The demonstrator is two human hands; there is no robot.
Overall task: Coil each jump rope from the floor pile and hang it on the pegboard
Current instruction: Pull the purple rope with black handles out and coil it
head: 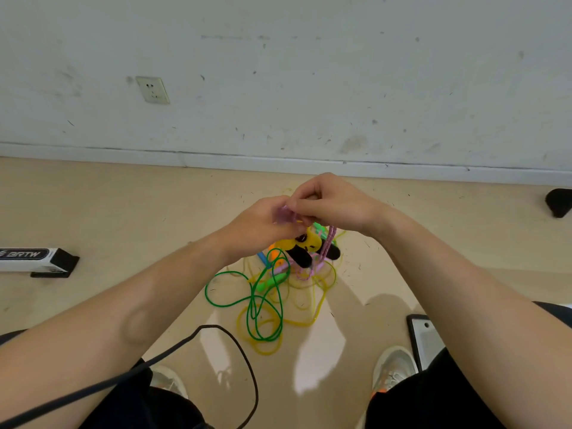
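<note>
A tangled pile of jump ropes lies on the beige floor below my hands: a green rope (pixel 266 305), a yellow rope (pixel 309 317) and yellow-and-black handles (pixel 305 246). My left hand (pixel 263 224) and my right hand (pixel 331 202) meet above the pile. Both pinch a pink jump rope at its translucent pink handle (pixel 283 215). The pink braided cord (pixel 328 243) hangs down from my right hand into the pile. No pegboard is in view.
A white wall with a socket (pixel 153 89) stands close behind the pile. A white and black bar (pixel 37 260) lies at the left. A black cable (pixel 229 345) loops near my feet. A dark-framed panel (pixel 425 339) lies by my right shoe.
</note>
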